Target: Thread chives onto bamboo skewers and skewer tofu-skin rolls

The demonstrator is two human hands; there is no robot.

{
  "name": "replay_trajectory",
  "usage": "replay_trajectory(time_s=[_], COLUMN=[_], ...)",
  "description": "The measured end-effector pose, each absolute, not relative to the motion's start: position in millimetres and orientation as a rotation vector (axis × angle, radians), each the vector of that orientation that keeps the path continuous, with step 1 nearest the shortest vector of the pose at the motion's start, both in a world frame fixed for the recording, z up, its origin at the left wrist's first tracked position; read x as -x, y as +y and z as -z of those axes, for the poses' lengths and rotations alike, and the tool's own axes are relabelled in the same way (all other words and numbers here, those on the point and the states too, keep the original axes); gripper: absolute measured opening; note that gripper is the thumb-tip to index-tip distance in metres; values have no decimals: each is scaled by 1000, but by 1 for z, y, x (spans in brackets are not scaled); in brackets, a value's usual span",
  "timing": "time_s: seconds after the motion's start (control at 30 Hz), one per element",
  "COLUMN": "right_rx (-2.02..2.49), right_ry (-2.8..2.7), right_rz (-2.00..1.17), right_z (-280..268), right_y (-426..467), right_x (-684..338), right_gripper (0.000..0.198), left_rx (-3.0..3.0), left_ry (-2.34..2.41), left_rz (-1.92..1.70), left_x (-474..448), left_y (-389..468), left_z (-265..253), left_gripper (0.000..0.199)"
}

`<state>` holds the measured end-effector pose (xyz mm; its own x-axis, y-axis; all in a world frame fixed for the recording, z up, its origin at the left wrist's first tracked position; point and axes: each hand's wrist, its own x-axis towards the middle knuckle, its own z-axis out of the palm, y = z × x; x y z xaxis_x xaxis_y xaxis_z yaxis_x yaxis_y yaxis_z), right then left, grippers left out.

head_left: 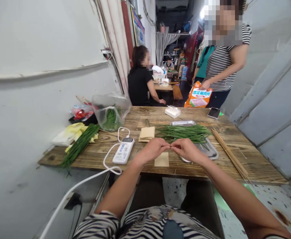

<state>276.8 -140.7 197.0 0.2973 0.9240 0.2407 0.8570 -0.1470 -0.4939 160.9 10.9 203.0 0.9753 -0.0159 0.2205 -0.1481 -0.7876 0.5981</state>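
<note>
My left hand (155, 148) and my right hand (186, 149) meet fingertip to fingertip above the near part of the table. Both are closed in a pinch; whatever sits between the fingertips is too small to make out. Just below them lies a single square tan sheet (161, 160), flat on the wood. Behind my left hand is a stack of similar tan sheets (147, 133). A bundle of long green chives (185, 132) rests across a metal tray (211, 152), beyond and beside my right hand, which hides part of the tray.
Thin wooden skewers (228, 152) lie at the right. On the left are a white power bank (124, 151) with a cable, more chives (79, 146) and a plastic bag (110, 114). A white box (172, 112) and a phone (213, 113) lie farther back. Across the table, a standing person holds an orange packet (198, 96).
</note>
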Motion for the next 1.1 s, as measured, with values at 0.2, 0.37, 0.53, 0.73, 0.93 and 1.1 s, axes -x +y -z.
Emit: replay_trajectory(time_s=[0.2,0.37,0.53,0.73,0.93,1.1], right_rx=[1827,1812,2010,2152,1848,1511], right_ry=[-1154,-1117,-1442,-1590,-1226,-826], right_rz=[-692,-748,-436,-247,-531,-777], right_z=[-193,-191,-186,-189,-187,-174], right_y=[-125,-123,-123,-128,-133,-127], right_x=[-294,-302,-305,-300,-298,-292], right_gripper=[25,25,17,18,25,30], left_rx=[-2544,-2402,-2508,-2526,-2360,-2221], left_ry=[-76,95,92,73,53,152], left_rz=[-310,-429,-403,-360,-478,-657], left_x=[-173,-177,-177,-179,-175,-172], left_y=[24,21,16,16,18,8], left_z=[-203,-192,-189,-187,-179,-162], left_gripper=[22,19,23,22,19,19])
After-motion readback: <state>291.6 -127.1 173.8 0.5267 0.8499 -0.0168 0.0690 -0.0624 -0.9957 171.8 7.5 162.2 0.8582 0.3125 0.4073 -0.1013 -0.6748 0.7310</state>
